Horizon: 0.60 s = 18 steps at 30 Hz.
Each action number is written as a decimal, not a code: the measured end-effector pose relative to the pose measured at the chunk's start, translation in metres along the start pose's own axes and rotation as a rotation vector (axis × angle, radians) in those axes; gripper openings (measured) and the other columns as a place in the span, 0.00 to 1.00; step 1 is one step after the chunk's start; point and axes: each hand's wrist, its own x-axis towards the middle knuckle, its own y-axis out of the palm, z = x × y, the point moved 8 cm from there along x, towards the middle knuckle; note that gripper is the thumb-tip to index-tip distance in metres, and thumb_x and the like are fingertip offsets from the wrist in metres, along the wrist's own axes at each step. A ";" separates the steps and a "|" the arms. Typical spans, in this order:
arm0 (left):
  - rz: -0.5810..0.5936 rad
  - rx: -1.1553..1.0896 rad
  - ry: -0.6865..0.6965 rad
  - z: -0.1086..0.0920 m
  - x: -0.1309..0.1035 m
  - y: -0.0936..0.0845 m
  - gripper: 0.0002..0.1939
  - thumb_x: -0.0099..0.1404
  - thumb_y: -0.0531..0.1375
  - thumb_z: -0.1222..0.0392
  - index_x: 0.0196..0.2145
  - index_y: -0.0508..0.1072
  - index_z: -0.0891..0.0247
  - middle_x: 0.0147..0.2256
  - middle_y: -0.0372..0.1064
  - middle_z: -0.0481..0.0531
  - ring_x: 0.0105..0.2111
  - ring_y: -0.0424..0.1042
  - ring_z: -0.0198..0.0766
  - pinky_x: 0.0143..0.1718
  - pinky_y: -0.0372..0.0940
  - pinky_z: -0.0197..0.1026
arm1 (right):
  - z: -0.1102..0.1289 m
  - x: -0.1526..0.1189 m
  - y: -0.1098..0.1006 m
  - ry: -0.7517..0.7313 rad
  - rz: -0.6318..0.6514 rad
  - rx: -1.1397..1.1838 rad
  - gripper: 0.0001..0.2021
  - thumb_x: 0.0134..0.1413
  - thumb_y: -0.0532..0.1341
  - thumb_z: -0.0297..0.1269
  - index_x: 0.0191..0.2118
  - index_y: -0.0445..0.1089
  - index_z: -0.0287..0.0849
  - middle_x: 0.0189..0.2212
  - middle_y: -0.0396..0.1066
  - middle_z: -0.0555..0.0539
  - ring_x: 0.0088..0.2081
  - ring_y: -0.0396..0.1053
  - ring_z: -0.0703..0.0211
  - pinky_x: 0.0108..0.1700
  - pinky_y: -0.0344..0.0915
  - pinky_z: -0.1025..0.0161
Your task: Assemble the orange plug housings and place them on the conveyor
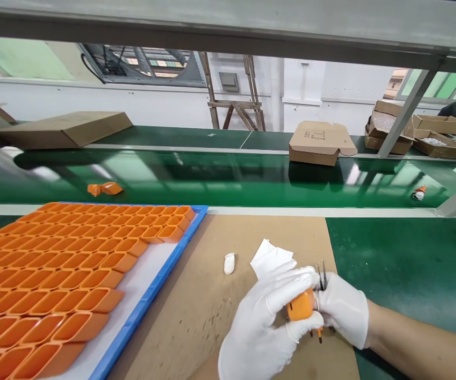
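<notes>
My left hand point(265, 322), in a white glove, grips a small orange plastic housing point(301, 305) between thumb and fingers. A small dark slot shows on the housing's side. Close against it is my right hand point(339, 301), also gloved, with its fingers closed around a pair of tweezers point(322, 277) whose thin dark prongs point up. Below the right fingers a narrow orange and dark end sticks out; I cannot make out what it belongs to. Behind the left hand lie white paper sheets point(272, 257), and a white finger cot point(229, 263) rests to their left.
At left, a blue-edged tray point(164, 279) holds rows of orange diamond-shaped shells point(93, 278). Brown cardboard point(196, 311) covers the bench under my hands. Behind runs a green conveyor belt point(220, 182) with orange parts point(104, 189). Cardboard boxes point(319, 141) stand on the far ledge, under a metal beam.
</notes>
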 end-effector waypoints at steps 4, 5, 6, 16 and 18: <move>-0.005 0.162 0.019 0.008 0.004 -0.006 0.21 0.59 0.66 0.66 0.50 0.71 0.56 0.47 0.78 0.52 0.47 0.76 0.43 0.53 0.70 0.46 | 0.030 -0.006 -0.013 -0.142 -0.071 -0.140 0.17 0.54 0.61 0.48 0.23 0.63 0.40 0.21 0.61 0.52 0.24 0.57 0.66 0.27 0.56 0.67; 0.008 0.189 0.013 0.009 0.004 -0.006 0.21 0.60 0.65 0.67 0.51 0.71 0.56 0.47 0.78 0.52 0.47 0.76 0.43 0.52 0.71 0.46 | 0.038 -0.009 -0.015 -0.185 -0.099 -0.237 0.14 0.56 0.59 0.42 0.24 0.64 0.40 0.22 0.61 0.52 0.24 0.57 0.65 0.28 0.56 0.66; 0.020 0.203 0.006 0.010 0.004 -0.006 0.21 0.60 0.64 0.69 0.51 0.71 0.56 0.47 0.78 0.52 0.47 0.76 0.43 0.52 0.71 0.46 | 0.045 -0.012 -0.016 -0.231 -0.128 -0.347 0.10 0.55 0.58 0.37 0.24 0.65 0.41 0.23 0.60 0.53 0.25 0.57 0.66 0.29 0.56 0.66; -0.048 -0.016 -0.156 0.021 0.000 -0.004 0.19 0.60 0.65 0.67 0.48 0.73 0.51 0.48 0.77 0.47 0.47 0.77 0.41 0.53 0.71 0.44 | 0.073 -0.043 -0.012 -0.526 -0.456 -0.772 0.11 0.51 0.55 0.27 0.27 0.73 0.45 0.20 0.62 0.54 0.21 0.58 0.67 0.25 0.55 0.69; -0.072 0.032 -0.096 0.016 0.001 -0.006 0.18 0.62 0.63 0.67 0.48 0.72 0.52 0.50 0.76 0.50 0.49 0.75 0.42 0.56 0.69 0.48 | 0.079 -0.053 -0.008 -0.632 -0.570 -0.885 0.12 0.53 0.55 0.27 0.31 0.75 0.48 0.20 0.63 0.55 0.20 0.59 0.67 0.25 0.55 0.69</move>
